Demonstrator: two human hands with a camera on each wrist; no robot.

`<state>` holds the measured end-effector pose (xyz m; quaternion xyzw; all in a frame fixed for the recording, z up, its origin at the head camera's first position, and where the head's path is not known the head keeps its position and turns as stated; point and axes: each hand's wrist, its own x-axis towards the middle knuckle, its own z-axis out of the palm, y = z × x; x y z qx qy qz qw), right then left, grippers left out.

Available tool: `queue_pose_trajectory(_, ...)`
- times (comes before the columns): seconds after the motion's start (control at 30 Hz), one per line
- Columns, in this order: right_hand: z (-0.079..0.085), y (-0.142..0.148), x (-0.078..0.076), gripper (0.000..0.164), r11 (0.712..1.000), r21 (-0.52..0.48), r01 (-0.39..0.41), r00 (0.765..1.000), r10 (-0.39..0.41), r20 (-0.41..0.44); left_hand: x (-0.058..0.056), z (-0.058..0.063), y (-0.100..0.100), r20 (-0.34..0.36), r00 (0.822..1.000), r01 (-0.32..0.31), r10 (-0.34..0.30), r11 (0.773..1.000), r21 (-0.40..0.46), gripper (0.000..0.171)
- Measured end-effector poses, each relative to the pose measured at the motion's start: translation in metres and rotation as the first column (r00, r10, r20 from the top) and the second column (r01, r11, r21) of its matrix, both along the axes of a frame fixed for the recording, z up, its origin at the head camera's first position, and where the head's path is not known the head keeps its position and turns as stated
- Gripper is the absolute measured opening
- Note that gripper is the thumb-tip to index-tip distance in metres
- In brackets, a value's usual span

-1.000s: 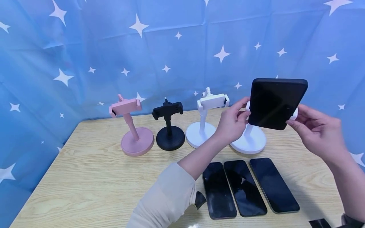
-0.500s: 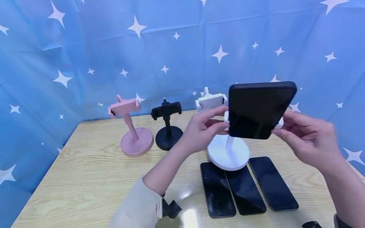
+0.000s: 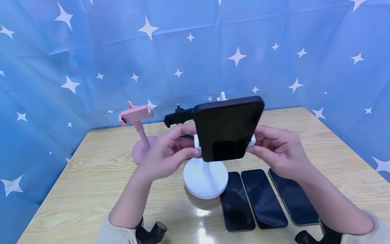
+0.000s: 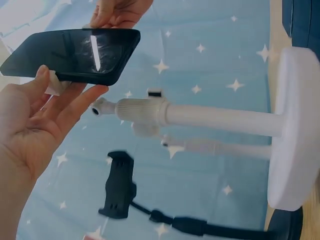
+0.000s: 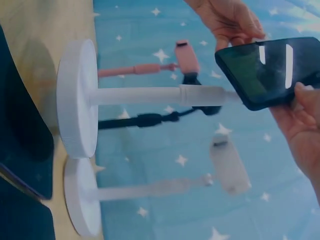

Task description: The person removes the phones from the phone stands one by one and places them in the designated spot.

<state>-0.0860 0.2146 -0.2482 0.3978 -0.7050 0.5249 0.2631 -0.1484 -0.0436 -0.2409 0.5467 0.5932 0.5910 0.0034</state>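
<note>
A dark phone (image 3: 230, 130) sits in the clamp of a white phone stand (image 3: 205, 181), its screen tilted toward me. My left hand (image 3: 170, 150) pinches the clamp's left end between thumb and fingers. At the right end, my right hand (image 3: 278, 150) pinches the clamp in the same way. In the left wrist view the stand's pole and round base (image 4: 295, 130) hang below the clamp, seen sideways. Whether the base touches the table is hard to tell. The phone hides most of a second white phone stand (image 3: 222, 96) behind it, fully seen in the right wrist view (image 5: 230, 165).
A pink phone stand (image 3: 135, 115) and a black phone stand (image 3: 178, 117) stand at the back left, partly covered by my left hand. Three dark phones lie side by side on the wooden table (image 3: 91, 189): a left one (image 3: 237, 206), a middle one (image 3: 263, 200) and a right one (image 3: 295, 200).
Both hands have carried the white stand with its phone leftward and toward me, from the back right, past the second white stand. Its base is now left of the lying phones.
</note>
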Motion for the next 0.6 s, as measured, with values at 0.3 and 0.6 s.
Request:
queue_pose_trajectory(0.3, -0.013, -0.017, -0.012, 0.04, 0.998, -0.011, -0.066, 0.995, 0.067, 0.072, -0.007, -0.011, -0.02, -0.076, 0.997, -0.013, 0.015, 1.0, 0.019, 0.031)
queue_pose_trajectory(0.6, -0.024, -0.023, -0.016, 0.041, 0.997, 0.012, -0.08, 0.992, 0.078, 0.098, -0.011, -0.02, -0.029, -0.075, 0.997, 0.022, -0.022, 1.0, -0.003, 0.035)
